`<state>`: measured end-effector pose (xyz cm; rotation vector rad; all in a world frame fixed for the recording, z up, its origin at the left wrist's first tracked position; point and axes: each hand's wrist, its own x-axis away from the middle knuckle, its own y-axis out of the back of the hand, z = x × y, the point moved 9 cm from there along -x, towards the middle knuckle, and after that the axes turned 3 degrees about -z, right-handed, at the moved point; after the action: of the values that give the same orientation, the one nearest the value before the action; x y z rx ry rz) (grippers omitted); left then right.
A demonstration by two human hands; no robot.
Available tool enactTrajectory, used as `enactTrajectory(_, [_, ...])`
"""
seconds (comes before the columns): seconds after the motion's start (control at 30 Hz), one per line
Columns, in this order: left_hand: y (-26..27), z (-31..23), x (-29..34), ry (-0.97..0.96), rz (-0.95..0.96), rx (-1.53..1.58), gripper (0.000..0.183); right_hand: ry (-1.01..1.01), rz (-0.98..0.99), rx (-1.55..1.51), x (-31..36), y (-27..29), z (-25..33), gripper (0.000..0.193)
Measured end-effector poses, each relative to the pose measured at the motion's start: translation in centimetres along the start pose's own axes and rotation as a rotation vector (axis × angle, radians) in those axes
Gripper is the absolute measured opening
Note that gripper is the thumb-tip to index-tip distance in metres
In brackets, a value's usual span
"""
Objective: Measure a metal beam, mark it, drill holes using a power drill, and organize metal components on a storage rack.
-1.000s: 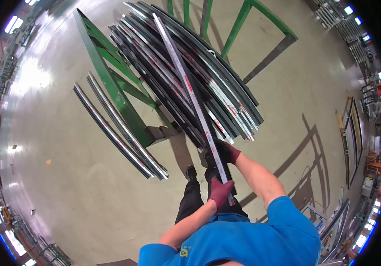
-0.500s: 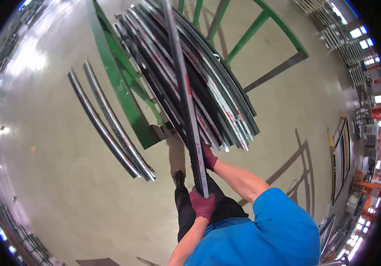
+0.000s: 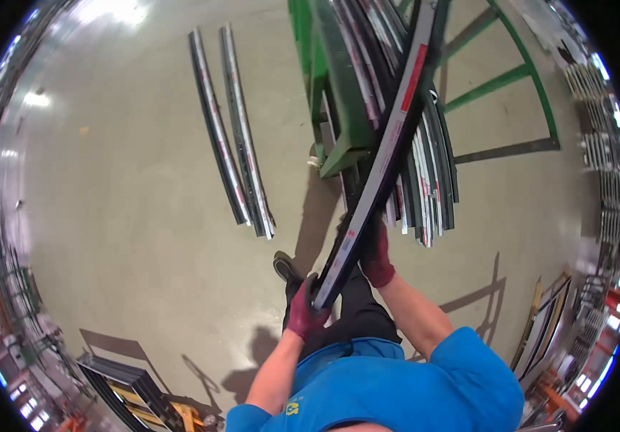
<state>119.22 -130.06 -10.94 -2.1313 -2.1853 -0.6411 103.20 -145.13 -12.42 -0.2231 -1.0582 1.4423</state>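
Observation:
A long dark profile bar (image 3: 380, 173) with a pale printed film and a red patch slants up and to the right from my body. Around its near end my left hand (image 3: 305, 308), in a dark red glove, is closed. My right hand (image 3: 377, 257), gloved alike, grips the bar from its right side farther along; the bar hides part of its fingers. Beyond it, several similar profiles (image 3: 436, 180) lie stacked on a green metal rack (image 3: 349, 122). The bar passes over the stack and the rack's near end.
Two profiles (image 3: 217, 122) (image 3: 246, 137) lie side by side on the floor to the left. A green frame (image 3: 540, 93) stands at the far right. Dark frames (image 3: 124, 389) are at the lower left, others (image 3: 544, 317) at the right. My shoe (image 3: 286, 266) is on the floor.
The bar has swung from leaning slightly left to slanting right, with both hands still on it. My view has turned, so the rack and floor profiles appear farther right.

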Motion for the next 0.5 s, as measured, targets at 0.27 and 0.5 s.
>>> enactTrajectory(0.27, [2.8,0.0,3.9,-0.134,0.009,0.071,0.080,0.255,-0.065,0.249,4.1,-4.3,0.8,0.049])
enactTrajectory(0.5, [11.3,4.6,6.5,-0.078,-0.193,-0.022,0.077,0.011,0.159,0.211,5.7,-12.4,-7.3,0.069])
